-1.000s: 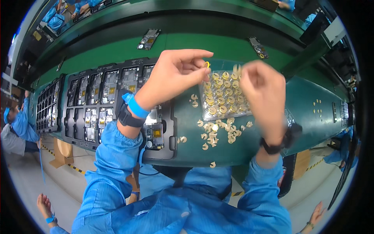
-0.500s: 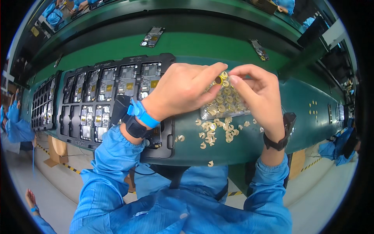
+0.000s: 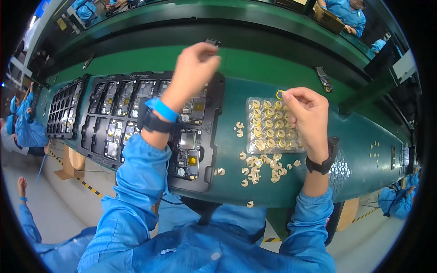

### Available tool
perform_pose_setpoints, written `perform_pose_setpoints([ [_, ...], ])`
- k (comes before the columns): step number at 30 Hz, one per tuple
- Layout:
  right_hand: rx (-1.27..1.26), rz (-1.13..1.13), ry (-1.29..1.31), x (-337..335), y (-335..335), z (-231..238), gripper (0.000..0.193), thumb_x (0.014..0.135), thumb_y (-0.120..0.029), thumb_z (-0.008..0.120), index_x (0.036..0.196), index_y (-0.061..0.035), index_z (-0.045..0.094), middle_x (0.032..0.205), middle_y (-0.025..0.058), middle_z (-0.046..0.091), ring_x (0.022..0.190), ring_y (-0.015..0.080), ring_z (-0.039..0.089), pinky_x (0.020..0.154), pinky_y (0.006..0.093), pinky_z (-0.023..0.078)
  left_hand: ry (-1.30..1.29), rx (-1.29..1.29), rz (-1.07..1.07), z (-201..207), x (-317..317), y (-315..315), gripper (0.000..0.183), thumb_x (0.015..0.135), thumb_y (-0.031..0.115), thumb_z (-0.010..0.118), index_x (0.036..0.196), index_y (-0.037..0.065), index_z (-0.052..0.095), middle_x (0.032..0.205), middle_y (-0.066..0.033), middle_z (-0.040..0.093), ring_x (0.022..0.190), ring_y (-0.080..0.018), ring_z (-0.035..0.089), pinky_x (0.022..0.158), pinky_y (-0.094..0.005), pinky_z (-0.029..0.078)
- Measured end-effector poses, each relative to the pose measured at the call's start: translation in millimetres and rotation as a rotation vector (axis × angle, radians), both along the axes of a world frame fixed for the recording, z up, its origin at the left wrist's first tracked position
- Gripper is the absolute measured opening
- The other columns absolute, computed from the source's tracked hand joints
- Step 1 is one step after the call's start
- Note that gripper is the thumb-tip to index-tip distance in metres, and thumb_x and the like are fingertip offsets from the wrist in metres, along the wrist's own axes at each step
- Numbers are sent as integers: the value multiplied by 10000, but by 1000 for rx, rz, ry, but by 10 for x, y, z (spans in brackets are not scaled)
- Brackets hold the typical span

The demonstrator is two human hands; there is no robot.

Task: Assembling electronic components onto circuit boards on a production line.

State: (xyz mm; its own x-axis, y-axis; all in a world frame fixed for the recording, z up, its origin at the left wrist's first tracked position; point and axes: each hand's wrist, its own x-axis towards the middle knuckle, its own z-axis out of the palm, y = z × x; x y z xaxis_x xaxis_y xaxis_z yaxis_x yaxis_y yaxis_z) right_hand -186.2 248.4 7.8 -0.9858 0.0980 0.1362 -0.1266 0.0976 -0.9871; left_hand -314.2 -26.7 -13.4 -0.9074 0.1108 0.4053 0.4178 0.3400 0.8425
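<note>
Head view: green bench (image 3: 364, 125), grey floor (image 3: 68, 216), striped tape (image 3: 86, 185); 2 black trays (image 3: 208, 159), 1 clear tray (image 3: 249, 132), 3 boards (image 3: 324, 79) at the far side. Right hand (image 3: 307, 109) pinches 1 yellow ring (image 3: 277, 94) near clear tray's far edge; left hand (image 3: 195, 70) blurred by a black tray, can't tell its grip.

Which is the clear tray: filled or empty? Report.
Filled where visible: rows of round yellow pieces sit in the clear tray; the right hand hides part.
</note>
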Motion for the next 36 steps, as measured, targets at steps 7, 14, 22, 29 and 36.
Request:
perform_pose_setpoints([
  [7, -84, 9, -11, -109, 106, -112, 91, 975, -33, 749, 1021, 45, 759, 815, 34, 726, 558, 28, 540, 484, 193, 397, -72, -473, 474, -413, -991, -312, 343, 835, 163, 762, 1088, -68, 745, 1082, -324, 743, 1072, -474, 722, 951, -500, 573],
  [14, -137, 48, 55, -75, 133, -120, 82, 972, -26, 754, 994, 52, 753, 741, 11, 689, 558, 28, 549, 491, 189, 414, -71, -752, 338, -388, -1114, -58, 343, 755, 130, 881, 1005, -58, 739, 1006, -301, 754, 985, -448, 746, 886, -475, 615],
  [22, -163, 115, 38, -44, 124, -120, 101, 969, -47, 759, 990, 51, 744, 701, 6, 671, 564, 37, 571, 501, 201, 441, -498, -48, 64, 70, -715, 27, 239, 921, -37, 767, 1132, -108, 683, 1034, -162, 738, 900, -251, 751, 714, -335, 680],
  [29, -234, 253, -31, 144, -46, 26, 110, 975, -48, 761, 1016, 50, 734, 721, 19, 680, 584, 42, 589, 498, 199, 442, -551, 427, -298, 404, 552, 377, 357, 1059, 78, 635, 1355, -111, 569, 1199, -204, 721, 1008, -226, 751, 813, -319, 682],
  [36, -188, 285, -72, 166, -145, -44, 110, 983, -43, 745, 1025, 58, 728, 779, 35, 700, 598, 55, 603, 518, 211, 461, -646, 657, -548, 173, 1020, 506, 394, 1115, 96, 513, 1464, -85, 535, 1361, -196, 671, 1196, -272, 699, 1001, -449, 630],
])
